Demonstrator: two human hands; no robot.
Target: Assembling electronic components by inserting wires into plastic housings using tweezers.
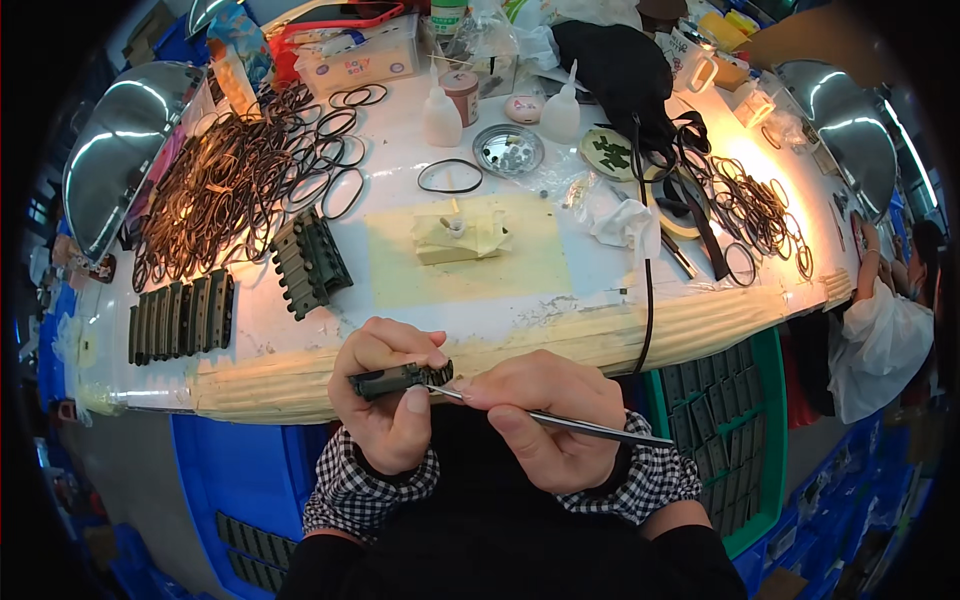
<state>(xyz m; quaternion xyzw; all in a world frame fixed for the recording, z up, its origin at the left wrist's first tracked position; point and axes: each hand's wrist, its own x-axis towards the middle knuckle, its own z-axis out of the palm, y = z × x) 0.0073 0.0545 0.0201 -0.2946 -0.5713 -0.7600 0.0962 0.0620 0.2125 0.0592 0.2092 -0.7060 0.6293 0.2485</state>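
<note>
Close to the table's front edge, my left hand [385,395] is closed around a small dark green ridged part [395,380], held between fingers and thumb. My right hand [560,410] grips a slim metal hand tool [600,430] like a pen. Its narrow tip meets the right end of the part or lies just beside it; I cannot tell which. Similar green ridged parts stand in a row [180,318] at the table's left, and another group [308,262] sits behind them. A paper-wrapped block [462,238] with a tiny cup on top rests mid-table.
Heaps of dark rubber bands [215,185] lie left and right [755,205]. Two squeeze bottles [441,115], a round metal dish [508,150] and lamps [125,150] stand farther back. A black cable [648,310] crosses the front edge. Blue [195,470] and green bins [770,400] flank me below.
</note>
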